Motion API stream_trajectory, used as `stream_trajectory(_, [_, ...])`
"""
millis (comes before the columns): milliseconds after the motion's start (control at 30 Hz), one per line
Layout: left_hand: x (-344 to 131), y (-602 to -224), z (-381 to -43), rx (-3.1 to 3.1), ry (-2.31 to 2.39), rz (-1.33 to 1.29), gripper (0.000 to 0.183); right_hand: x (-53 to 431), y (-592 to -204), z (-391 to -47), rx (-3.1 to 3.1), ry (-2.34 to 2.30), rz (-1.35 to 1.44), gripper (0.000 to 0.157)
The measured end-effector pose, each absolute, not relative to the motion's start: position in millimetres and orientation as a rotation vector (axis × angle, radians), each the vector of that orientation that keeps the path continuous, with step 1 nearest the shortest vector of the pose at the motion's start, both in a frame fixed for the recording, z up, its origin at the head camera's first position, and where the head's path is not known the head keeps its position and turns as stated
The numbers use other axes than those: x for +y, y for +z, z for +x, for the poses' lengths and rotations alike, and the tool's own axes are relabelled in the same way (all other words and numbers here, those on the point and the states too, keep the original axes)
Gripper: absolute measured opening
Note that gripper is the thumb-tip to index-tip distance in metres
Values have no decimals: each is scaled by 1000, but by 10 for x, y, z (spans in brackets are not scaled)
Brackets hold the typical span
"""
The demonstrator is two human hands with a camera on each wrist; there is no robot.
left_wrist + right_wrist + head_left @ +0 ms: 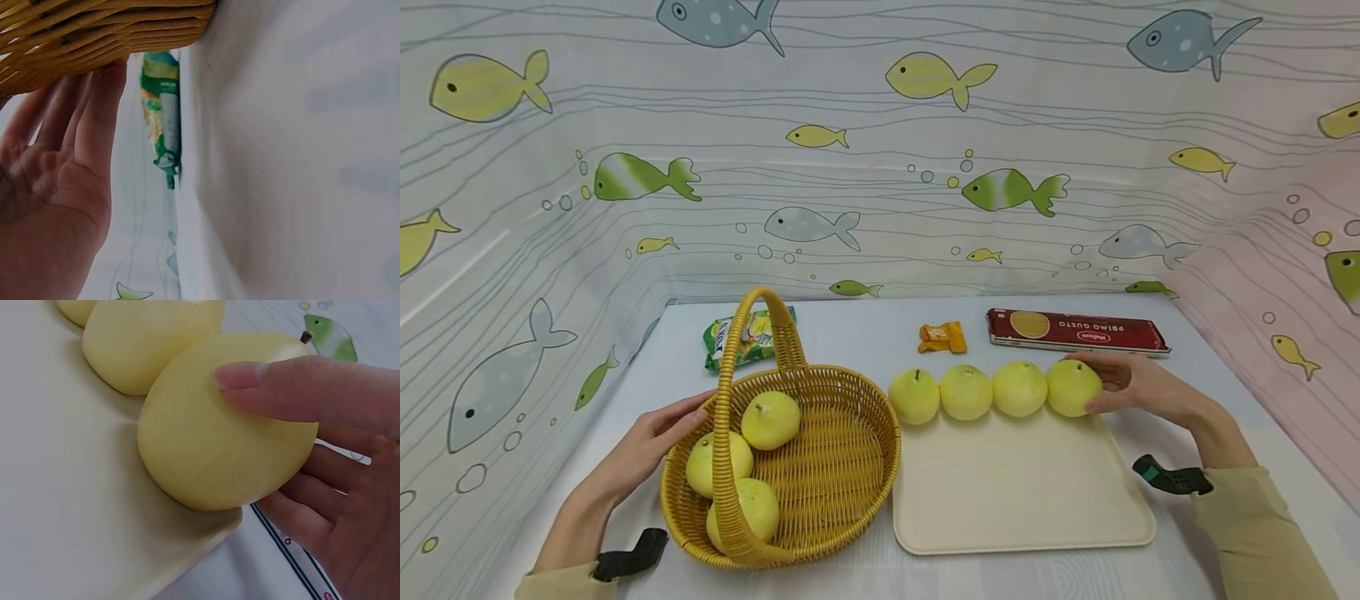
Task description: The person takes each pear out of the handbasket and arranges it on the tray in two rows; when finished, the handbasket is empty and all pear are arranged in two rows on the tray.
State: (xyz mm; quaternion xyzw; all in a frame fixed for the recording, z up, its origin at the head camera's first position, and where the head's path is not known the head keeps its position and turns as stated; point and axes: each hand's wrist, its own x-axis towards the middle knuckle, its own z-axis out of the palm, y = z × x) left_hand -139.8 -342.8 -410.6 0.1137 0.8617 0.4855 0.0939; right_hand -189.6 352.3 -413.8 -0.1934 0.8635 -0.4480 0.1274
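My right hand [1138, 385] holds a round yellow pear [1072, 387] at the tray's far right corner; in the right wrist view its thumb [275, 387] lies across the pear, with the other fingers behind. That pear ends a row of several along the back of a cream tray [1015, 492]. On the left, a golden wicker basket [827, 467] with a tall handle contains three pears, one of them this upper pear [771, 420]. My left hand [643, 450] touches the basket's left side, its fingers fairly straight against the weave in the left wrist view.
Behind the basket lies a green snack bag [752, 337]. A small orange packet [942, 337] and a long dark red biscuit box [1075, 331] lie along the back of the table. Fish-printed sheeting [880, 183] walls the back and sides.
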Motion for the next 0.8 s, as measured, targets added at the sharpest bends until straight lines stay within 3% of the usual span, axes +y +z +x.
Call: stream_trajectory(800, [-3440, -4120, -1404, 2573, 1429, 325, 48, 3536, -4108, -1896, 2486, -1369, -540, 64])
